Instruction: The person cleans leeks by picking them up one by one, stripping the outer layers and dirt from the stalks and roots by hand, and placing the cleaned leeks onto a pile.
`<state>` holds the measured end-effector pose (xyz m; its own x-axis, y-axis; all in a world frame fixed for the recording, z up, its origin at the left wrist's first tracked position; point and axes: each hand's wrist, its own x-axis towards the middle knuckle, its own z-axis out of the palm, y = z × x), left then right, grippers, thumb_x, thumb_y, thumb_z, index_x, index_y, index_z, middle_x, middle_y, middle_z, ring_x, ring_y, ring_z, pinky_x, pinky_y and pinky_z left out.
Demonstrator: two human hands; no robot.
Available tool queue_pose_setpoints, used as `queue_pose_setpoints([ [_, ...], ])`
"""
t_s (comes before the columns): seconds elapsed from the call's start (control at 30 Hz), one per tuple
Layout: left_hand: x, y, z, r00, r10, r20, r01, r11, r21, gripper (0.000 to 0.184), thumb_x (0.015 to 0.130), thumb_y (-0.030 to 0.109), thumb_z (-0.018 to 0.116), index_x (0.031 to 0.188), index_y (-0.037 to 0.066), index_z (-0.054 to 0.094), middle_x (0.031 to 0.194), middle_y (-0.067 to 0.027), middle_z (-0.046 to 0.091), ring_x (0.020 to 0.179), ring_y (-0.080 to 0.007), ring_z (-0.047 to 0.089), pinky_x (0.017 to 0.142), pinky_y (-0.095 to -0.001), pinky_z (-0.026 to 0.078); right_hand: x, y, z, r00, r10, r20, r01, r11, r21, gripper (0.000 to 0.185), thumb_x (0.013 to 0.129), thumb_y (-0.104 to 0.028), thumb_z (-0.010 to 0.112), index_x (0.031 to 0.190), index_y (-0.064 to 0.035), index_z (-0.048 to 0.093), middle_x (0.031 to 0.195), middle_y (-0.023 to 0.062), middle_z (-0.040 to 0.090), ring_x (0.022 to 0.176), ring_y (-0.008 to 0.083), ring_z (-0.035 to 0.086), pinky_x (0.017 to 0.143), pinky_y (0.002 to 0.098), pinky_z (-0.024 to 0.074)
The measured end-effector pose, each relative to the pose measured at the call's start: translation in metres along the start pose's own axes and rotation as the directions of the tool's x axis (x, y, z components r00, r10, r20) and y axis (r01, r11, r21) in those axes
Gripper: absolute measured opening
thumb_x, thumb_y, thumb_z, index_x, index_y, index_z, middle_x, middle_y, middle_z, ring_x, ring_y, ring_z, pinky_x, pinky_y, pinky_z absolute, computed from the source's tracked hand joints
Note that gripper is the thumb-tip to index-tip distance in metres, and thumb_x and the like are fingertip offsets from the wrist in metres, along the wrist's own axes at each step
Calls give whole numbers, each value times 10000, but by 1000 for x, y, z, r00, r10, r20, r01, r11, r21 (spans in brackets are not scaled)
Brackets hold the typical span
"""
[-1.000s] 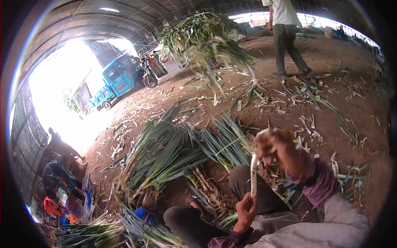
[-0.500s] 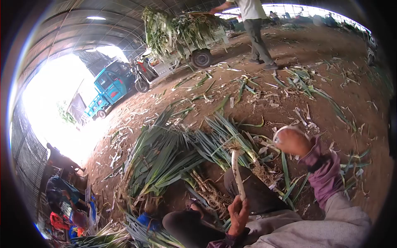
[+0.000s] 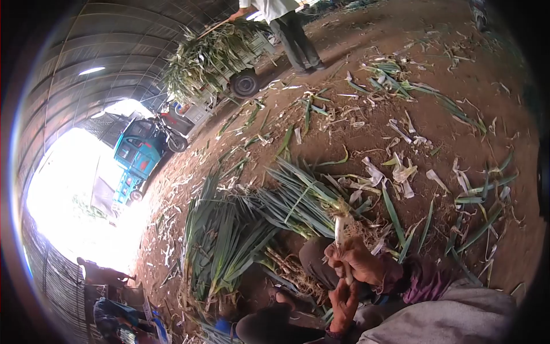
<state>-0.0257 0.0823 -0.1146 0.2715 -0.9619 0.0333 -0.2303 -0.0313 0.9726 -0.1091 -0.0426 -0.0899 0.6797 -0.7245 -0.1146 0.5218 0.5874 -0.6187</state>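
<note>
A long white leek (image 3: 340, 228) stands upright in front of my knees, with its root end at the top. My left hand (image 3: 344, 304) is closed round the lower part of its stalk. My right hand (image 3: 360, 261) is just above the left, fingers bent in and pinching at the stalk; exactly what lies between the fingertips is partly hidden. Beyond my hands lies a bundle of green leeks (image 3: 298, 198) with roots towards me. A larger heap of leeks (image 3: 226, 241) spreads to its left.
Peeled skins (image 3: 404, 172) and loose leaves litter the dirt floor. A person (image 3: 289, 34) stands beside a cart (image 3: 245, 83) piled with leaves (image 3: 209, 60). A blue three-wheeled truck (image 3: 137, 152) is by the bright opening. Another person (image 3: 117, 318) bends at lower left.
My right hand has come down and inward from out on the right to the leek's stalk. The leek has lowered slightly in my left hand. My view has tilted and shifted.
</note>
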Motion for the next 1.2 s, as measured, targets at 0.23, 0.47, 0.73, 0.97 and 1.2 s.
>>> queue_pose_setpoints([
  [0.23,4,-16,-3,992,-4,123,-3,998,57,153,913,144,643,927,36,536,654,-51,436,611,-77,374,511,-276,336,0,-27,-2,998,-58,-23,57,998,-37,131,930,-145,636,921,-21,594,664,14,514,527,99,476,494,277,436],
  [0.47,13,-18,-2,908,415,53,-356,700,619,132,876,124,635,939,34,562,673,-85,546,536,-264,540,479,-366,414,-5,-49,-25,891,-438,121,213,169,-962,501,938,-432,592,672,-9,630,505,118,532,459,214,554,456,375,404],
  [0.73,51,22,7,792,541,281,-313,-35,949,251,904,294,579,911,44,566,654,-35,486,540,-194,545,482,-359,402,-18,-54,-55,754,-644,-133,172,389,-905,518,984,-359,553,625,15,575,477,70,474,435,156,468,443,341,361],
  [0.97,35,32,-15,789,465,401,-324,-238,916,259,886,236,564,946,-16,578,669,-33,512,568,-164,559,495,-336,429,-13,-41,-41,822,-536,-192,198,585,-786,441,1000,-248,519,640,5,557,516,12,503,473,79,455,449,277,344],
  [1.2,7,53,-54,926,232,298,-182,-416,891,208,878,247,521,825,55,584,644,-39,530,561,-135,550,494,-333,392,3,-41,-35,842,-524,129,397,441,-805,289,965,-188,484,708,-57,507,583,6,484,518,140,487,507,301,395],
])
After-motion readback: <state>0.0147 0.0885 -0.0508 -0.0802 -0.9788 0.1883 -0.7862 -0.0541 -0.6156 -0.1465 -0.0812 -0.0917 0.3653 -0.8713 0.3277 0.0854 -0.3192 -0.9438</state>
